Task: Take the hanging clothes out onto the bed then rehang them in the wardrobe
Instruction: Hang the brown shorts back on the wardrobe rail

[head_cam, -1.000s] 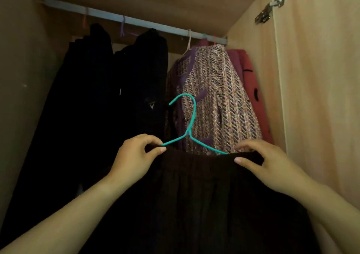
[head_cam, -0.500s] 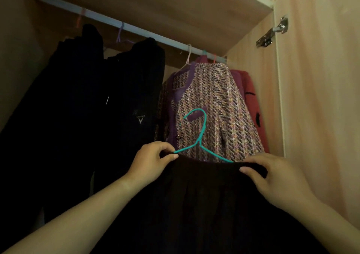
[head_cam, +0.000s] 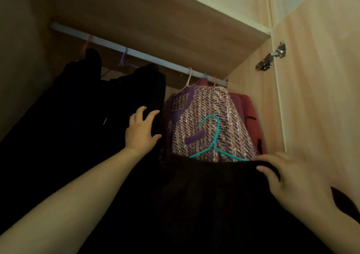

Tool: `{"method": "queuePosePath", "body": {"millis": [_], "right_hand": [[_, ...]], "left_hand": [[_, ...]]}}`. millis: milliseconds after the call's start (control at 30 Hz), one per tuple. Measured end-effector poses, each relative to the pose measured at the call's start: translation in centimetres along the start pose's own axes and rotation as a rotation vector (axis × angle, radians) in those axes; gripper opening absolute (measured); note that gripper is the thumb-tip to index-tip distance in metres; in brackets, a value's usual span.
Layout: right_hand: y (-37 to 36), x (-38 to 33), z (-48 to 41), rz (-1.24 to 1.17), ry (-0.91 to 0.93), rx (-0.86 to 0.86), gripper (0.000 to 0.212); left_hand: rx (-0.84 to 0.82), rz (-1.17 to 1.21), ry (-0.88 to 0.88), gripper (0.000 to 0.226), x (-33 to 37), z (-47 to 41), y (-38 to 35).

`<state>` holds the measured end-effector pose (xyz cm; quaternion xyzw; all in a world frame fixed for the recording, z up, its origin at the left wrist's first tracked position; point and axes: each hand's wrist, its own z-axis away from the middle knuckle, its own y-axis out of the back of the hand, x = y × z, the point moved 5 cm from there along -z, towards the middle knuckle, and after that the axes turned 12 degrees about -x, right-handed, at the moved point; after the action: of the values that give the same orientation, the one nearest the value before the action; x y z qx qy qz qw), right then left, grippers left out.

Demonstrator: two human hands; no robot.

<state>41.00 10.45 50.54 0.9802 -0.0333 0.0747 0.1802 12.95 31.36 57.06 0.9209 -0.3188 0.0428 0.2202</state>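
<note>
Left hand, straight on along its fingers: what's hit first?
The black hanging garment: the left hand seems to touch its right edge, fingers pointing up along it. Beyond, probably the rail, though depth is unclear.

Dark brown skirt (head_cam: 210,191) on a teal hanger (head_cam: 215,138), hook free below the rail (head_cam: 155,59), in front of hanging tweed jacket (head_cam: 210,113)

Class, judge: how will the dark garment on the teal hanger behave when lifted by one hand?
Probably floppy: the dark garment sags in folds below the teal hanger. Likely to tilt, since only the right hand grips one end.
</note>
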Motion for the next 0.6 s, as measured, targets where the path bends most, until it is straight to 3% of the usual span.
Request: {"method": "queuePosePath", "body": {"millis": [233,333,467,600], "right_hand": [[-0.3,1.3,-0.2,-0.013,0.015,0.058,0.011],[-1.3,2.9,-0.4,-0.070,0.013,0.058,0.028],[-3.5,4.6,-0.8,-0.043,-0.029,0.034,0.028],[-4.3,1.1,-1.8,-0.038,-0.032,0.054,0.022]], "left_hand": [[0.048,0.162,-0.119,0.061,-1.4,-0.4,0.4],[0.098,0.220,-0.122,0.056,-3.3,1.0,1.7],[0.143,0.173,-0.101,0.049,-5.8,2.9,4.9],[0.204,0.107,-0.118,0.046,-7.3,5.0,8.5]]}}
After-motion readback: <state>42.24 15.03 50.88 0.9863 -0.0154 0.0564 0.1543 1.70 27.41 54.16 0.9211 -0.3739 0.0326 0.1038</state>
